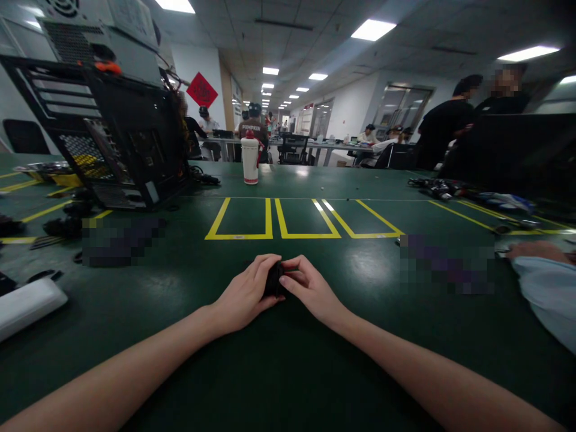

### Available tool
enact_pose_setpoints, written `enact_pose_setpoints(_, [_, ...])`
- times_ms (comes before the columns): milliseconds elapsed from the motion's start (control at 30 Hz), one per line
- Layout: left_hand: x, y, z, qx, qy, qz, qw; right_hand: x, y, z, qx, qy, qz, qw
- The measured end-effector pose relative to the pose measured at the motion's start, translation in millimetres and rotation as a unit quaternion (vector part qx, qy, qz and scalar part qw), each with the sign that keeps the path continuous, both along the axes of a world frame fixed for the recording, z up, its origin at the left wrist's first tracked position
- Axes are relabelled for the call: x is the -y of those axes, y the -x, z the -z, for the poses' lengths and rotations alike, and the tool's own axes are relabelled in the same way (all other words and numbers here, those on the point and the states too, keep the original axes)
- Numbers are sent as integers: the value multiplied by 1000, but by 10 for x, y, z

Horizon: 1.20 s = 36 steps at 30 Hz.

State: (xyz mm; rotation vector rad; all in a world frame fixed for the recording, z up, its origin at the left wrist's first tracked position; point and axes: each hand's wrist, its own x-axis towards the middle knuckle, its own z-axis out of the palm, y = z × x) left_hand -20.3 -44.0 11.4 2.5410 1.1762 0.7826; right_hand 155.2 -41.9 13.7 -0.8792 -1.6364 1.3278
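Both hands meet around a small black object (274, 281) just above or on the green table, in front of the yellow-taped boxes. My left hand (249, 289) wraps it from the left, with the thumb underneath. From the right, the fingers and thumb of my right hand (312, 289) close on its near edge. Most of the object is covered by my fingers, so its kind is unclear.
A black computer case (135, 138) stands at the left, near a white block-shaped thing (31, 307). A lidded white cup (251, 161) is at the back. Cables (438, 187) lie at the right, where another person's sleeve (546, 291) reaches in. Yellow tape (238, 236) marks the green table (288, 372).
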Motion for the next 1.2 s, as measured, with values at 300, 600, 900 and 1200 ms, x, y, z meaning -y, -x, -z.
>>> enact_pose_setpoints(300, [24,-9,-65,-4,17,9,1000,73,-15,-4,28,-60,-13,998])
enact_pose_setpoints(600, [5,-5,-37,-8,15,13,1000,50,-7,-31,36,-48,19,998])
enact_pose_setpoints(900, [28,-8,-69,-11,21,8,1000,76,-16,9,50,-74,4,996])
enact_pose_setpoints(1200, [0,-19,-46,-14,17,11,1000,64,-20,5,63,-62,21,996])
